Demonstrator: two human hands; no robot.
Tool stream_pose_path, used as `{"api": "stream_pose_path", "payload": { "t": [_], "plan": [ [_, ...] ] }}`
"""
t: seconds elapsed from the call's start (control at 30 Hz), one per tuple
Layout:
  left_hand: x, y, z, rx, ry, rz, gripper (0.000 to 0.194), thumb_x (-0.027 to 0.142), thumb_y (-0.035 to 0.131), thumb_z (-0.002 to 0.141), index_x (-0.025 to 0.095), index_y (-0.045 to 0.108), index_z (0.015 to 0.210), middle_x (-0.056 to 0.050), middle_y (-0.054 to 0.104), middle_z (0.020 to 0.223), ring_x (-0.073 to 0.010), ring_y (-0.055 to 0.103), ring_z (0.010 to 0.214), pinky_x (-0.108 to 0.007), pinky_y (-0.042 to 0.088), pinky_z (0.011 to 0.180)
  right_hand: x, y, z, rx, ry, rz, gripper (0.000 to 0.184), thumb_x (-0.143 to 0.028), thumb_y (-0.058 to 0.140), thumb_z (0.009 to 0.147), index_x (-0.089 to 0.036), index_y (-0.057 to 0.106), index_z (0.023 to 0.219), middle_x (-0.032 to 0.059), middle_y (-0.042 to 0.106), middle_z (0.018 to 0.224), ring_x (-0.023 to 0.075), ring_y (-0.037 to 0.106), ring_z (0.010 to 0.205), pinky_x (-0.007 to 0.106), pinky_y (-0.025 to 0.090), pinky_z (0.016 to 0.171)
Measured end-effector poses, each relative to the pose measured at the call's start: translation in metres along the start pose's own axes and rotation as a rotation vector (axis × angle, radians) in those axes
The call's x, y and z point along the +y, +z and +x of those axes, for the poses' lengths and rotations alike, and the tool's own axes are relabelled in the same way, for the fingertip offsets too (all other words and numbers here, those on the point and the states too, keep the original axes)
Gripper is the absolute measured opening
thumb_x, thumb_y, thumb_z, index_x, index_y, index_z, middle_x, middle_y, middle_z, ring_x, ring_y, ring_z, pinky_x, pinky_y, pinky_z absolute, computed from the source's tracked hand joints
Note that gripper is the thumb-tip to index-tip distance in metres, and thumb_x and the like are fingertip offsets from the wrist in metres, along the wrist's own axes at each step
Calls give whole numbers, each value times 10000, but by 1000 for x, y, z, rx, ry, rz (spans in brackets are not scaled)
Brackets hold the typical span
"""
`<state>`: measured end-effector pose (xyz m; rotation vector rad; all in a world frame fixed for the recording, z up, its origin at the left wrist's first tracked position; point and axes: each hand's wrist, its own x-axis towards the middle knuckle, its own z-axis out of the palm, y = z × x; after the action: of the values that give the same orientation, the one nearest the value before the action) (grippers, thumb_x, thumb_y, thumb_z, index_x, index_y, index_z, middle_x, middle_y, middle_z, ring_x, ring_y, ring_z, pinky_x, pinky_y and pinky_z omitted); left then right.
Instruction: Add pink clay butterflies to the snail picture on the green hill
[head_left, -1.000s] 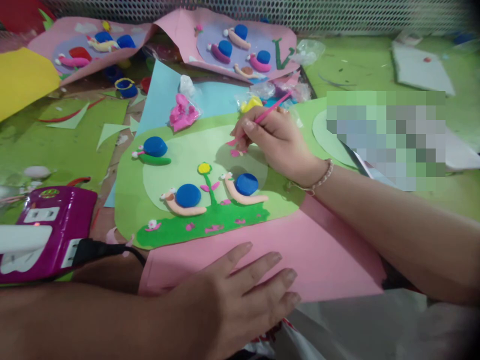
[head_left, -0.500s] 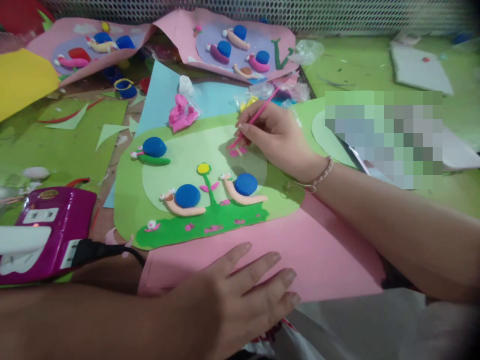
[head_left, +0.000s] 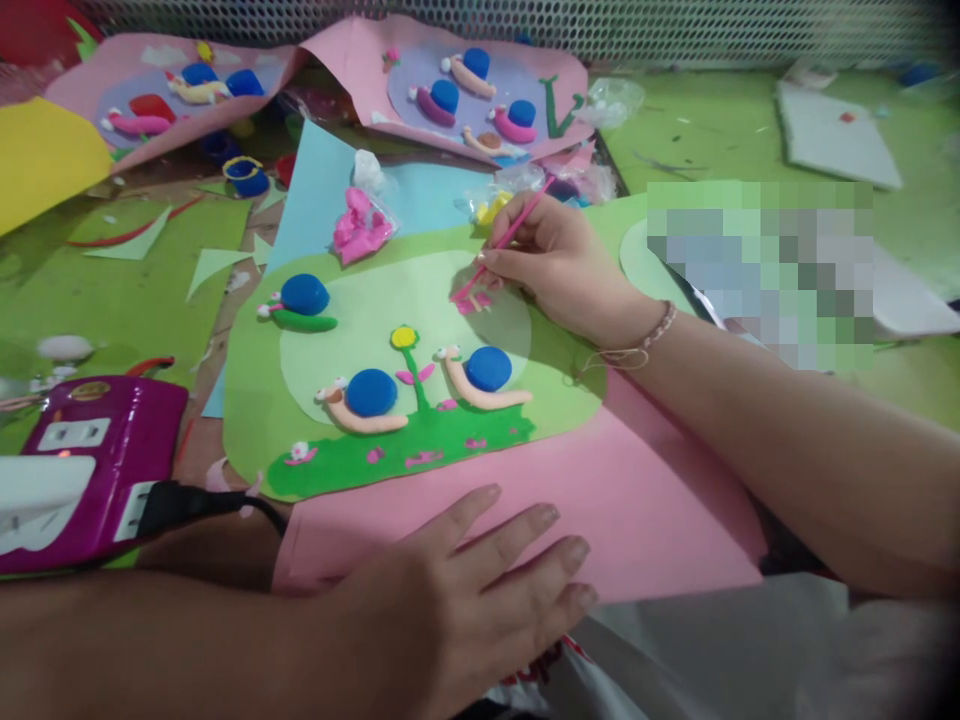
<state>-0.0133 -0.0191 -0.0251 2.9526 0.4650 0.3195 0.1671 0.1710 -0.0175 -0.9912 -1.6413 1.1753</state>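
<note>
The right hand (head_left: 559,260) sits farther right than before, pinching a slanted pink stick (head_left: 524,216). The left hand (head_left: 476,595) lies palm-down, fingers apart, over pink paper (head_left: 660,520)

Dim, diffuse light reaches my remote feed, a soft shadow falling by the right hand (head_left: 559,265) on pale green paper (head_left: 367,295); mosaic blocks mask a patch at right, where the perforated panel (head_left: 645,35) blurs.
</note>
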Motion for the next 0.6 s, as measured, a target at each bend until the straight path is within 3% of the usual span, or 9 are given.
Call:
{"api": "stream_pose_path", "payload": {
  "t": [0.6],
  "plan": [
    [-1,-3,2,-2,4,8,418,257,356,964,221,455,1368,4,403,1467,-254,339,1332,-460,314,1061,2,0,1,3,21,-1,223,-107,667,735,-205,468,707,-40,543,555,114,597,544,255,531,519]
  ]
}}
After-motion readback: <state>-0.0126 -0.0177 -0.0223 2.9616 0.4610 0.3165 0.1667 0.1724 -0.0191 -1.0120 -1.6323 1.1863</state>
